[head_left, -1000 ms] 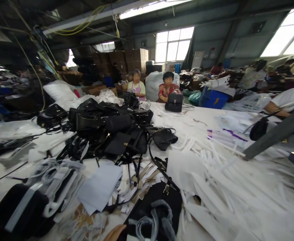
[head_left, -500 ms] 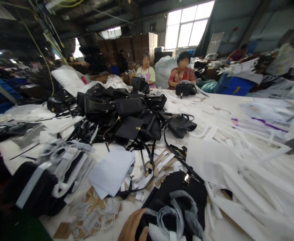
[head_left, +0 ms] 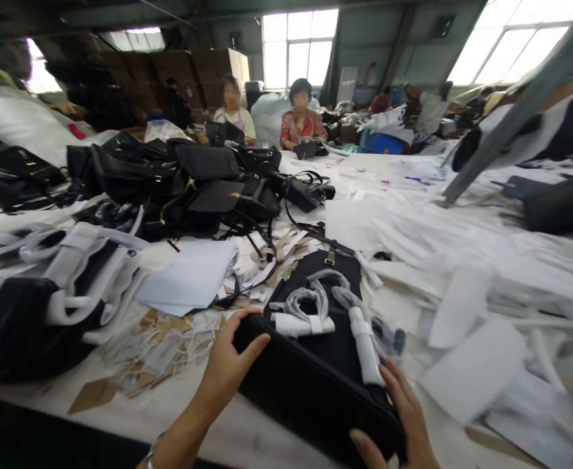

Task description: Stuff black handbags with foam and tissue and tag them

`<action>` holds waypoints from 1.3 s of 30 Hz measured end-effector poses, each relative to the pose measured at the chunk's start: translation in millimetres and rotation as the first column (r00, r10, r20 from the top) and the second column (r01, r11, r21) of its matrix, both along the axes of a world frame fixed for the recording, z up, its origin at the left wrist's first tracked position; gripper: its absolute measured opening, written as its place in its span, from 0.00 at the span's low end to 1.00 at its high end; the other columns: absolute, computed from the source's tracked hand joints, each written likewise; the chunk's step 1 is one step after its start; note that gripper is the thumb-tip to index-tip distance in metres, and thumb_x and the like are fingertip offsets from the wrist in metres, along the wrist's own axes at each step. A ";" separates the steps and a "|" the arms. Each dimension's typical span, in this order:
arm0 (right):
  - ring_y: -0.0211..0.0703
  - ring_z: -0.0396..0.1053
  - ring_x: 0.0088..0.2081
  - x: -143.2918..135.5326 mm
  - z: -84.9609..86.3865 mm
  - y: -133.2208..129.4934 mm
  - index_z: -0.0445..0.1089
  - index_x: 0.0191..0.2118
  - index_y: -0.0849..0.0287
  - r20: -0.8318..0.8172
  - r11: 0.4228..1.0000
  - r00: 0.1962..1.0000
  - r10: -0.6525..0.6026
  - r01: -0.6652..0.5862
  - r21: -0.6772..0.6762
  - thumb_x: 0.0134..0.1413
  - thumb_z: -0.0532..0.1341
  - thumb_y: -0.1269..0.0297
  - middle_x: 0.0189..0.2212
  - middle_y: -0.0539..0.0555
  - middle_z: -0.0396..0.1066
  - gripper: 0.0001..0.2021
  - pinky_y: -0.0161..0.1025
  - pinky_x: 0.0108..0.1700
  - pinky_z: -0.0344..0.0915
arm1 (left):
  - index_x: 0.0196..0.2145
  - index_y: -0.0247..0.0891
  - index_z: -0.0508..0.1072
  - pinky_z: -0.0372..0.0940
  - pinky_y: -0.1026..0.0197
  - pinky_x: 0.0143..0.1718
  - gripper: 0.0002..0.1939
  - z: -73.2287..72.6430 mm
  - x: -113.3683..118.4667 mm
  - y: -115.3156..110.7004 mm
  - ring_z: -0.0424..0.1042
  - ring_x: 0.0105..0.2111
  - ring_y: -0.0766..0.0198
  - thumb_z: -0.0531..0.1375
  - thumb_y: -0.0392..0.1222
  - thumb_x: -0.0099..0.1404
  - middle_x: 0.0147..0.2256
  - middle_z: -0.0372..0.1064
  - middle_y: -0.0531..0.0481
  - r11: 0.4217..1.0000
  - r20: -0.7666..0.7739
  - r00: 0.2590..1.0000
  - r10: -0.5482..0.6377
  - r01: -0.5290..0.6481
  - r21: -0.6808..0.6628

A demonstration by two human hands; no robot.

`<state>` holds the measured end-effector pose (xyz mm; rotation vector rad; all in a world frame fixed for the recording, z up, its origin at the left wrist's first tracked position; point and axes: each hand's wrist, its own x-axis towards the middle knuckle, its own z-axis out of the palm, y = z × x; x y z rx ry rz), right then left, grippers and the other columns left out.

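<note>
A black handbag point(head_left: 316, 397) lies on its side at the table's front edge, its bottom panel facing me. My left hand point(head_left: 237, 355) grips its left corner, thumb over the near edge. My right hand point(head_left: 404, 417) clasps the right end, thumb on the near face and fingers along the far side. On the bag's upper face rest a coiled strap in clear wrap point(head_left: 308, 305), a white foam-wrapped handle point(head_left: 364, 352) and a gold clasp point(head_left: 330, 257).
A heap of black bags point(head_left: 189, 176) covers the back left. Folded white sheets point(head_left: 189, 277), paper tags on strings point(head_left: 164, 348) and wrapped bags point(head_left: 17, 319) lie at left. White foam strips point(head_left: 462, 293) spread at right. A slanted metal post point(head_left: 501, 137) rises there. Two people sit opposite.
My view has swung right and down. Both hands now show on the handbag, where only the left showed before. More of the bag's bottom panel is visible.
</note>
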<state>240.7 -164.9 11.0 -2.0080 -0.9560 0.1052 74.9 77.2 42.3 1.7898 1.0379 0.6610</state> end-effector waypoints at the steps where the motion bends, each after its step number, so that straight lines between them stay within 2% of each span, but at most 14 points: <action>1: 0.63 0.55 0.65 -3.9 2.4 -4.5 0.53 0.66 0.50 -0.007 1.000 1.000 -0.006 0.006 -0.010 0.58 0.62 0.53 0.66 0.57 0.54 0.33 0.61 0.64 0.56 | 0.52 0.44 0.69 0.63 0.49 0.55 0.24 4.2 -4.3 -5.9 0.70 0.51 0.52 0.64 0.55 0.61 0.50 0.71 0.47 1.000 0.032 0.999 0.008 -0.009 0.013; 4: 0.59 0.59 0.63 -14.8 16.1 -19.3 0.59 0.62 0.49 -0.064 1.000 0.998 -0.010 0.010 0.000 0.58 0.63 0.52 0.64 0.57 0.60 0.28 0.59 0.63 0.60 | 0.50 0.44 0.69 0.60 0.51 0.58 0.21 13.9 -19.6 -31.0 0.69 0.53 0.54 0.65 0.52 0.61 0.50 0.70 0.48 0.996 0.186 0.982 0.025 -0.041 0.080; 7: 0.55 0.61 0.63 -21.4 27.9 -34.4 0.67 0.55 0.49 -0.088 0.993 0.996 0.028 -0.018 0.113 0.60 0.61 0.55 0.61 0.55 0.65 0.18 0.56 0.65 0.58 | 0.43 0.43 0.70 0.58 0.54 0.60 0.14 13.4 -36.6 -59.4 0.68 0.54 0.57 0.64 0.48 0.62 0.49 0.71 0.49 0.986 0.297 0.955 -0.023 -0.027 0.164; 10: 0.53 0.62 0.62 -23.3 30.5 -48.4 0.67 0.55 0.49 -0.033 0.984 0.995 0.094 -0.087 0.158 0.61 0.61 0.58 0.58 0.55 0.68 0.17 0.55 0.65 0.58 | 0.40 0.42 0.73 0.57 0.55 0.60 0.12 6.1 -52.3 -83.0 0.69 0.54 0.56 0.64 0.50 0.62 0.48 0.72 0.48 0.977 0.266 0.964 0.003 -0.059 0.203; 13: 0.52 0.62 0.62 -24.2 27.3 -61.6 0.66 0.54 0.50 -0.001 0.980 0.987 0.160 -0.159 0.118 0.61 0.61 0.59 0.57 0.54 0.68 0.16 0.53 0.65 0.58 | 0.44 0.42 0.74 0.61 0.55 0.56 0.16 2.6 -66.1 -98.5 0.71 0.50 0.56 0.63 0.53 0.63 0.45 0.74 0.48 0.986 0.212 0.974 0.077 -0.106 0.126; 15: 0.51 0.62 0.62 -25.5 24.3 -69.7 0.66 0.53 0.50 0.007 0.976 0.981 0.192 -0.192 0.106 0.62 0.60 0.60 0.57 0.54 0.69 0.14 0.52 0.64 0.58 | 0.45 0.42 0.74 0.63 0.57 0.53 0.18 4.8 -73.5 -103.9 0.72 0.48 0.56 0.62 0.55 0.63 0.45 0.74 0.49 0.992 0.180 0.981 0.074 -0.091 0.087; 19: 0.51 0.63 0.61 -27.6 20.8 -80.3 0.67 0.51 0.50 0.037 0.969 0.974 0.223 -0.226 0.098 0.61 0.61 0.61 0.55 0.54 0.70 0.13 0.51 0.64 0.59 | 0.45 0.41 0.76 0.66 0.62 0.41 0.21 13.6 -82.1 -102.0 0.73 0.40 0.58 0.58 0.58 0.65 0.39 0.76 0.50 0.999 0.135 0.991 0.017 -0.013 -0.029; 22: 0.52 0.64 0.61 -26.4 22.9 -83.7 0.68 0.51 0.50 0.036 0.976 0.979 0.202 -0.204 0.071 0.60 0.62 0.60 0.54 0.54 0.71 0.14 0.50 0.63 0.61 | 0.41 0.40 0.77 0.66 0.63 0.43 0.21 14.6 -85.7 -94.4 0.73 0.40 0.58 0.56 0.58 0.67 0.36 0.76 0.50 0.994 0.121 0.990 -0.066 0.076 -0.082; 25: 0.52 0.64 0.61 -24.8 26.8 -87.4 0.69 0.50 0.50 0.011 0.976 0.976 0.219 -0.219 0.021 0.59 0.63 0.60 0.53 0.55 0.72 0.13 0.49 0.63 0.61 | 0.41 0.40 0.78 0.65 0.62 0.47 0.22 6.9 -89.2 -91.2 0.73 0.44 0.57 0.52 0.57 0.69 0.39 0.77 0.50 0.979 0.108 0.983 -0.151 0.164 -0.120; 28: 0.52 0.66 0.60 -24.0 29.0 -91.3 0.72 0.48 0.52 -0.066 0.975 0.973 0.222 -0.221 0.029 0.60 0.62 0.59 0.52 0.55 0.73 0.11 0.47 0.62 0.63 | 0.39 0.40 0.78 0.66 0.63 0.46 0.22 -4.3 -91.9 -94.3 0.74 0.43 0.57 0.50 0.57 0.70 0.39 0.77 0.49 0.978 0.114 0.981 -0.159 0.173 -0.120; 31: 0.51 0.72 0.53 -18.5 33.4 -88.9 0.73 0.47 0.54 -0.153 0.998 0.987 0.048 -0.043 0.035 0.63 0.58 0.56 0.48 0.56 0.76 0.12 0.44 0.56 0.69 | 0.37 0.39 0.78 0.68 0.64 0.43 0.23 -13.1 -94.2 -97.2 0.74 0.41 0.57 0.50 0.56 0.70 0.37 0.77 0.48 0.984 0.127 0.982 -0.137 0.150 -0.100; 34: 0.52 0.73 0.51 -5.8 46.5 -74.9 0.72 0.50 0.54 -0.084 0.995 0.992 -0.089 0.085 -0.047 0.64 0.56 0.53 0.49 0.57 0.76 0.16 0.47 0.55 0.69 | 0.37 0.39 0.79 0.69 0.65 0.40 0.23 -19.0 -96.2 -94.2 0.75 0.40 0.56 0.51 0.56 0.69 0.36 0.78 0.49 0.984 0.118 0.981 -0.151 0.160 -0.073; 37: 0.56 0.68 0.57 5.5 64.3 -50.2 0.70 0.56 0.56 0.114 0.978 0.992 0.061 -0.037 -0.205 0.62 0.58 0.53 0.55 0.60 0.71 0.20 0.54 0.60 0.63 | 0.38 0.41 0.80 0.71 0.65 0.39 0.21 -22.3 -96.5 -87.9 0.76 0.39 0.55 0.52 0.56 0.69 0.37 0.78 0.49 0.982 0.094 0.978 -0.185 0.188 -0.024; 39: 0.60 0.67 0.57 8.1 73.3 -30.6 0.67 0.59 0.59 0.208 0.920 0.955 0.211 -0.122 -0.373 0.59 0.61 0.54 0.55 0.63 0.71 0.25 0.58 0.61 0.61 | 0.38 0.42 0.80 0.71 0.64 0.39 0.21 -22.3 -95.2 -85.4 0.77 0.40 0.55 0.52 0.55 0.69 0.37 0.79 0.50 0.979 0.082 0.976 -0.202 0.202 0.006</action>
